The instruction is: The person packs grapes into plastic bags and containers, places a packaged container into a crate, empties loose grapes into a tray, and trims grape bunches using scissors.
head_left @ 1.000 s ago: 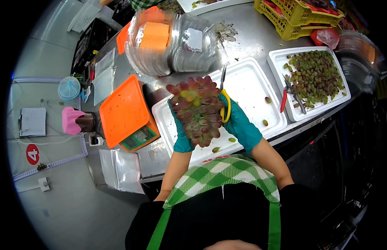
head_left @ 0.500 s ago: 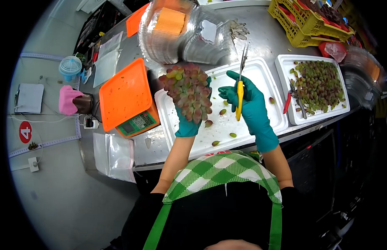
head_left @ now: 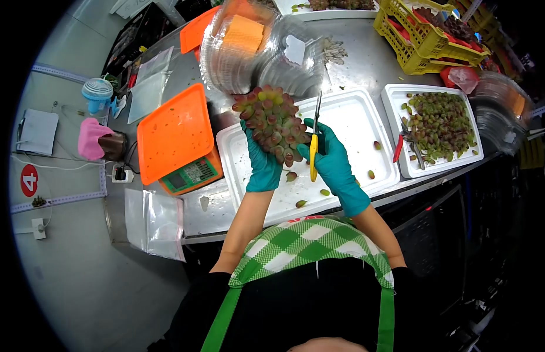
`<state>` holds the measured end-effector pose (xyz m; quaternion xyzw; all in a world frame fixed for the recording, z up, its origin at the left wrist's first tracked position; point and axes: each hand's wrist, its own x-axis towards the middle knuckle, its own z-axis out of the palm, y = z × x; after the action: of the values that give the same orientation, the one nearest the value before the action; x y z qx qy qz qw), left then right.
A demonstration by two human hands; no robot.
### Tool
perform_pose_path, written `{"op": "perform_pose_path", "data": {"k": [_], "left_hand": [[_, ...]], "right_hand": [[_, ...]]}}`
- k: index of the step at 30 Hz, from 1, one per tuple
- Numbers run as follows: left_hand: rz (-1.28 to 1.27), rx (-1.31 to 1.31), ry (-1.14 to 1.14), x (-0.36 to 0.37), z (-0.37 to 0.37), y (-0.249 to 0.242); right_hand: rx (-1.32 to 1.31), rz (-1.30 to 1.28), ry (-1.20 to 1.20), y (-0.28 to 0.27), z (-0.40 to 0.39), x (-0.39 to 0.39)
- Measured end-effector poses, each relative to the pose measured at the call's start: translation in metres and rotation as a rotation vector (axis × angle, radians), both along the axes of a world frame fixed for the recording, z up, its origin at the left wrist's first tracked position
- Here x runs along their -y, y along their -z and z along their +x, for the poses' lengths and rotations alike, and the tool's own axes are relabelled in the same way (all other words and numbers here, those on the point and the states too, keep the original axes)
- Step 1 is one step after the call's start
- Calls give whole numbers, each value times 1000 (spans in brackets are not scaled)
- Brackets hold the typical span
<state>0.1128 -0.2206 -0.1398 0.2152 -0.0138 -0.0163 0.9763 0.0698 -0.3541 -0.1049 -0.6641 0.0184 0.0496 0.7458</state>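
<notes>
A bunch of reddish-green grapes (head_left: 273, 120) rests in my left hand (head_left: 262, 167), gloved in teal, its fingers mostly hidden behind the fruit. My right hand (head_left: 335, 167), in a matching glove, is closed around yellow-handled scissors (head_left: 314, 154), the slim blades pointing away from me. The right fingertips are close beside the bunch's right side. Beneath both hands lies a white tray (head_left: 357, 111) with several loose grapes, among them one at the front (head_left: 301, 203).
At left stands an orange scale (head_left: 175, 132). Clear plastic containers (head_left: 234, 58) are stacked behind the tray. To the right, another white tray (head_left: 395, 97) holds many loose grapes and red-handled shears (head_left: 398, 148). Yellow crates (head_left: 410, 50) stand at the back right.
My right hand has moved left with the scissors, closer to the bunch. The bunch has shifted slightly right and turned, and the view has shifted a little.
</notes>
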Motion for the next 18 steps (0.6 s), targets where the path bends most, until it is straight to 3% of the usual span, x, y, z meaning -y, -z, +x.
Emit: {"op": "perform_pose_path", "data": {"k": [4, 9, 15, 18], "left_hand": [[40, -9, -10, -1, -5, 4], [63, -11, -16, -3, -4, 7], [307, -58, -35, 2, -13, -10], [334, -33, 0, 4, -13, -13]], "right_hand": [[-2, 70, -35, 0, -4, 4], [111, -73, 64, -4, -1, 7], [148, -66, 20, -10, 10, 7], [169, 0, 130, -12, 9, 4]]}}
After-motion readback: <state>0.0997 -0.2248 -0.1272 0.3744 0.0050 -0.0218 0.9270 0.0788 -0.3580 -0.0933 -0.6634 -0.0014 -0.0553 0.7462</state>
